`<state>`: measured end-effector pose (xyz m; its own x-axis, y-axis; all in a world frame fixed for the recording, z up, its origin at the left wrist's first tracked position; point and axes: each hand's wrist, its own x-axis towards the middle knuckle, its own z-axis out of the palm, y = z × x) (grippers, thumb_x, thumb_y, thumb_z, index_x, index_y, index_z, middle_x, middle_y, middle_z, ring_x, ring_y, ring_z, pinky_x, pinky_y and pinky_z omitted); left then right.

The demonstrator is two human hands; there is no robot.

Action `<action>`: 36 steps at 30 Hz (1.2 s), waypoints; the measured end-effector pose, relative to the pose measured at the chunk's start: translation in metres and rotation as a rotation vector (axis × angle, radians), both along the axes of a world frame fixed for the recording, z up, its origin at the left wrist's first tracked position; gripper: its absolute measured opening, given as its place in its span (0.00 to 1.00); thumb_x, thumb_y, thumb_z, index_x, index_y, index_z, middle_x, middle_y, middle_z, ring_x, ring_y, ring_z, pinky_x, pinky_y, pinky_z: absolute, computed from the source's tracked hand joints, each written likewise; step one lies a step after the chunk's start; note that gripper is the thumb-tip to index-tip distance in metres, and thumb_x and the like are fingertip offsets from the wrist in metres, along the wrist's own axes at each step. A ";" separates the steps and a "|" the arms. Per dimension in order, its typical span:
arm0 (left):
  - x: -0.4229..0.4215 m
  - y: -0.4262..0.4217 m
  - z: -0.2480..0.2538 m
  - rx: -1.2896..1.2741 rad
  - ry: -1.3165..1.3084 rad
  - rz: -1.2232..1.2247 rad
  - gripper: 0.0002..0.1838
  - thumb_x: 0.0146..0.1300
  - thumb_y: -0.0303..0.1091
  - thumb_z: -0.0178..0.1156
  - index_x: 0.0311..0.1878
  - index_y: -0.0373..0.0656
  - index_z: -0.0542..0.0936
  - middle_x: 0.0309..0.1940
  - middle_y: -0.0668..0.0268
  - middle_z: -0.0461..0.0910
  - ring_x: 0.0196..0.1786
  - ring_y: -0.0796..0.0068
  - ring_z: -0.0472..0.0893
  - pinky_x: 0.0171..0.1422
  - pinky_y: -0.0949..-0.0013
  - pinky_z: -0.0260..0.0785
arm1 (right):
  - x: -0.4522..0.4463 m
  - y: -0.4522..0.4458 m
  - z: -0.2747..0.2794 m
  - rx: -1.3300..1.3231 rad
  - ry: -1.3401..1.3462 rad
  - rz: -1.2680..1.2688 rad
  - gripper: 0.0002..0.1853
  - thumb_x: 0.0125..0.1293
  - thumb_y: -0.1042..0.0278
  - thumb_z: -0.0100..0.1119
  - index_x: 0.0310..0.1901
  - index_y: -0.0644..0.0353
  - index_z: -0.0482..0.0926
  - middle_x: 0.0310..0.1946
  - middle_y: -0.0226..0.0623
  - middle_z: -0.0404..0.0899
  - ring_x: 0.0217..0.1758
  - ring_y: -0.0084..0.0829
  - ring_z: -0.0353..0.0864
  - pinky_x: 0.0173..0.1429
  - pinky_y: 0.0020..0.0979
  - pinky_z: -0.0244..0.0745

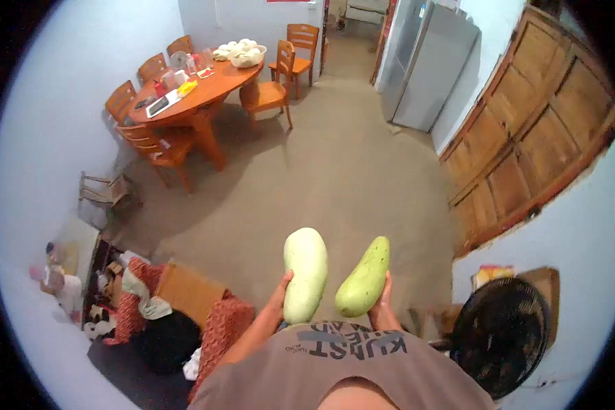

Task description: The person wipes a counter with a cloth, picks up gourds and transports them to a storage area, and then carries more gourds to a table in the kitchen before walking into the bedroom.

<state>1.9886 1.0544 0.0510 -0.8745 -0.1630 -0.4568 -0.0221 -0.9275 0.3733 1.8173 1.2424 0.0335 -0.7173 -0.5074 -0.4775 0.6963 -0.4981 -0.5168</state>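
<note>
The wooden table [215, 89] carries a filled bowl [247, 62]

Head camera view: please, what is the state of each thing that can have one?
Pale gourd: looks whole, held in left hand.
Green gourd: specked, held in right hand.
White bowl: heaped full.
Wooden double door: shut.
Refrigerator: appears shut.
Black fan: cannot tell whether running.

Pale green gourd [305, 273], dark-spotted yellow-green gourd [364, 279]

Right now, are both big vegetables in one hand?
No, the left hand holds the pale vegetable, the right hand the greener vegetable.
</note>
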 end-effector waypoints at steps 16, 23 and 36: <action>-0.426 -0.225 0.019 -0.159 -0.039 -0.150 0.37 0.58 0.58 0.50 0.63 0.39 0.60 0.52 0.51 0.71 0.49 0.55 0.76 0.51 0.54 0.71 | -0.358 -0.205 -0.001 0.031 -0.003 -0.110 0.32 0.61 0.35 0.37 0.56 0.53 0.67 0.49 0.39 0.73 0.51 0.41 0.73 0.55 0.46 0.68; -0.574 -0.326 0.048 -0.134 -0.099 -0.189 0.37 0.58 0.59 0.50 0.62 0.40 0.62 0.53 0.52 0.71 0.50 0.56 0.75 0.53 0.54 0.70 | -0.548 -0.325 0.016 -0.029 -0.058 -0.066 0.34 0.58 0.34 0.42 0.56 0.54 0.67 0.48 0.38 0.74 0.48 0.40 0.74 0.52 0.45 0.70; -0.917 -0.564 0.055 -0.314 -0.017 -0.103 0.33 0.60 0.50 0.52 0.62 0.37 0.62 0.55 0.54 0.70 0.54 0.62 0.73 0.60 0.62 0.65 | -0.898 -0.583 0.043 0.016 0.286 -0.020 0.32 0.61 0.41 0.43 0.56 0.60 0.66 0.46 0.42 0.74 0.47 0.38 0.75 0.51 0.39 0.71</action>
<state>1.0719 0.4903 0.1062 -0.8862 -0.2093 -0.4133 -0.1188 -0.7597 0.6394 0.9195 0.6597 0.0767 -0.8336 -0.4860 -0.2626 0.5116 -0.5000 -0.6987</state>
